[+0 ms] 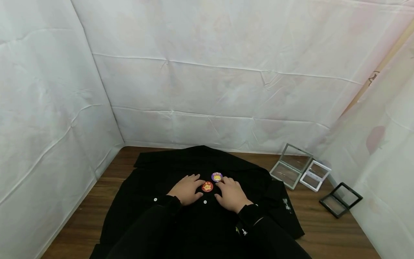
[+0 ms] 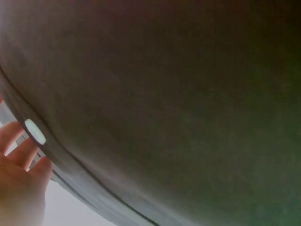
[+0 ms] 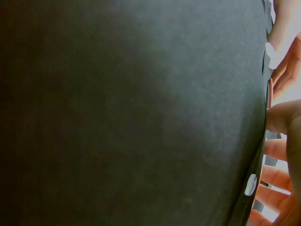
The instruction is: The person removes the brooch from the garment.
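Closely flanked: red badge (image 1: 207,186) and purple badge (image 1: 217,176) on black shirt (image 1: 181,163)

Both badges were seen lying flat between the hands. The left hand (image 1: 185,189) was held with relaxed, spread fingers beside the red badge; the right hand (image 1: 232,194) was held likewise, near the purple one. Whether either badge was touched could not be told. The shirt, spread over the bench (image 1: 330,233), was cut off below, and the sleeves (image 1: 142,230) were barely distinguished from it. In both wrist views, hands were cropped beside blurred dark cloth (image 2: 164,103).
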`<state>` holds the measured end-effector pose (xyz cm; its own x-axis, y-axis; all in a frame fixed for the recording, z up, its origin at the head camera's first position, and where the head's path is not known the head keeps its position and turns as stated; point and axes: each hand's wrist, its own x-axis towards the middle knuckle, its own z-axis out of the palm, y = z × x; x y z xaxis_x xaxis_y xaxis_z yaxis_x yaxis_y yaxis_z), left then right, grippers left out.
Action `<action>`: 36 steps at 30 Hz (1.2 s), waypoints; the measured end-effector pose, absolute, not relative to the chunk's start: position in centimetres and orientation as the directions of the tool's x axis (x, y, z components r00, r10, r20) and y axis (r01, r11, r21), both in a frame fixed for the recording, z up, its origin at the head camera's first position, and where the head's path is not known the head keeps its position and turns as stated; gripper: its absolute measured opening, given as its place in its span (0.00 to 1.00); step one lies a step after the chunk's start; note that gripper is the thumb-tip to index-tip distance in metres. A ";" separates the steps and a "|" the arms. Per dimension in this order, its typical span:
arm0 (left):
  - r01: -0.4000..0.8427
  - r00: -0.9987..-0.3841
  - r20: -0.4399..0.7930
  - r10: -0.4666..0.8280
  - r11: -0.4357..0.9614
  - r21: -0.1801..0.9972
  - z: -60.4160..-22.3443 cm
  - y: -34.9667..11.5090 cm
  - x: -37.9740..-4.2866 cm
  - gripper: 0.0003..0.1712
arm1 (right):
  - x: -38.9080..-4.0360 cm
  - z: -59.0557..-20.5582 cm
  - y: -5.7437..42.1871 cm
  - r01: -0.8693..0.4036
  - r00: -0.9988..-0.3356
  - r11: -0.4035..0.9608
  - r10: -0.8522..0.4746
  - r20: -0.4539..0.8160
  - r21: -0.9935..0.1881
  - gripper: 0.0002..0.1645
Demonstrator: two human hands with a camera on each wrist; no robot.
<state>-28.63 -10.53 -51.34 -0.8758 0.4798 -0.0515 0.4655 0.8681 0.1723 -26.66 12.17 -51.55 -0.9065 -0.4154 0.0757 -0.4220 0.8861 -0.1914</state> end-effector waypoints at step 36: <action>0.282 -0.959 0.127 0.252 0.862 0.421 -50.5 -7.8 -30.0 0.13 | -26.4 -51.7 12.3 -0.434 -0.901 0.880 -0.421 0.107 -0.196 0.28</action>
<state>-29.96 -7.84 -50.54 -0.9593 0.2521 0.1274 0.2824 0.8619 0.4211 -26.41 12.26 -51.69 -0.9009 -0.4205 0.1070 -0.4338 0.8795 -0.1956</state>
